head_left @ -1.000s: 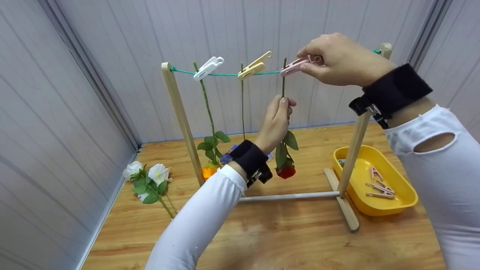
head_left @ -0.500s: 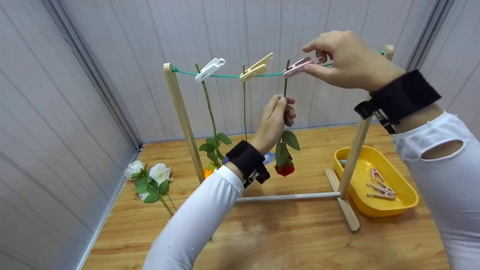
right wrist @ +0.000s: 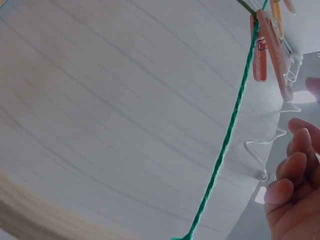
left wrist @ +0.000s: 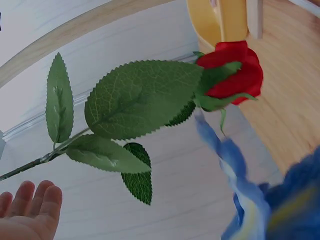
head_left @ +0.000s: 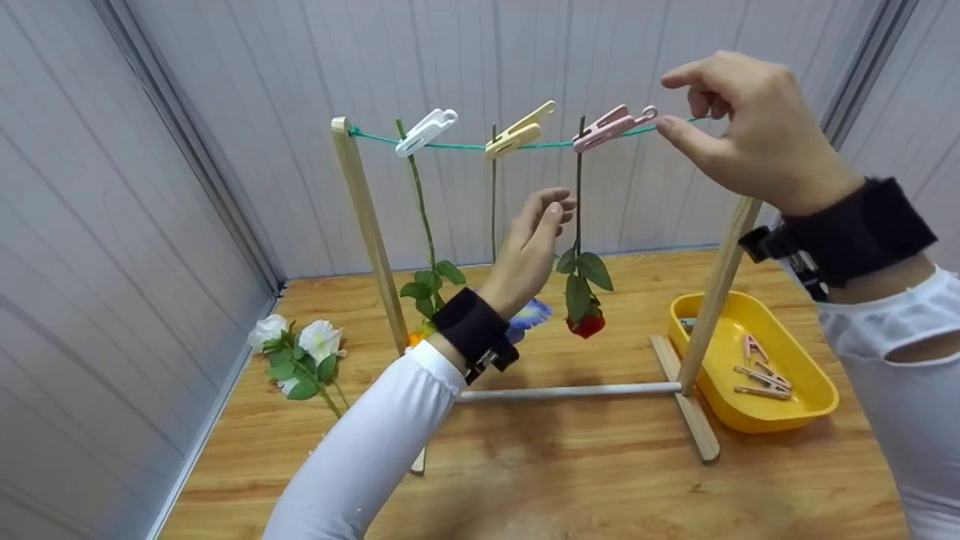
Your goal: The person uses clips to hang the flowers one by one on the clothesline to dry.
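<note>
A red rose (head_left: 586,324) hangs head down from the green string (head_left: 555,144), its stem clipped by a pink clothespin (head_left: 606,130). My left hand (head_left: 529,244) is just left of that stem, fingers loosely bent and apart from it; in the left wrist view the rose (left wrist: 235,72) hangs free of the fingers (left wrist: 45,205). To the right of the pink clothespin my right hand (head_left: 757,135) is raised, thumb and forefinger apart with nothing between them. A yellow clothespin (head_left: 514,141) holds a blue flower (head_left: 531,315), partly behind my left arm. A white clothespin (head_left: 426,133) holds an orange flower (head_left: 417,334).
The string spans a wooden frame (head_left: 367,225) on the wooden table. A yellow basin (head_left: 814,390) with several clothespins (head_left: 763,381) stands beside its right leg. White flowers (head_left: 319,341) lie at the left. Behind is a panelled wall (head_left: 247,112).
Both hands have let go: the right released the pink clothespin and moved up and right, the left released the rose stem and drew left. The rose now hangs from the string.
</note>
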The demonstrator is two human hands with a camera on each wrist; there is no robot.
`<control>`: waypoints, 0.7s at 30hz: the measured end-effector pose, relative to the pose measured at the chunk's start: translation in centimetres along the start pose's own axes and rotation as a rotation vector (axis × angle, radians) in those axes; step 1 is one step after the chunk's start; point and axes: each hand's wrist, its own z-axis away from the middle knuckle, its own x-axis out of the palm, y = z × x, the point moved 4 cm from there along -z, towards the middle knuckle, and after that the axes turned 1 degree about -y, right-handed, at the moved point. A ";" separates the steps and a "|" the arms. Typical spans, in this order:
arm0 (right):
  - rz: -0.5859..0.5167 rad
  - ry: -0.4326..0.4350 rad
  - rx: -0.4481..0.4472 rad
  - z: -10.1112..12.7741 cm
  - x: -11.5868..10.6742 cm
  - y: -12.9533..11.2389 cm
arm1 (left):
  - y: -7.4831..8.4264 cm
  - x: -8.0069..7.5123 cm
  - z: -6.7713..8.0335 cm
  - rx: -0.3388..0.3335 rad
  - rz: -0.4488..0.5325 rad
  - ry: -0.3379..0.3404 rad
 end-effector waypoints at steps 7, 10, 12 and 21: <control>-0.019 0.101 -0.026 3.4 -0.8 0.4 | 0.0 -0.9 2.2 0.077 -0.118 -0.009; -0.010 0.143 -0.001 5.1 -0.8 0.7 | 0.1 -1.6 3.6 0.160 -0.198 -0.008; -0.010 0.179 0.030 6.4 -0.9 1.0 | 0.3 -2.1 4.7 0.232 -0.255 -0.006; -0.002 0.211 0.204 11.6 0.2 3.8 | -0.2 -5.4 8.8 0.468 -0.433 0.202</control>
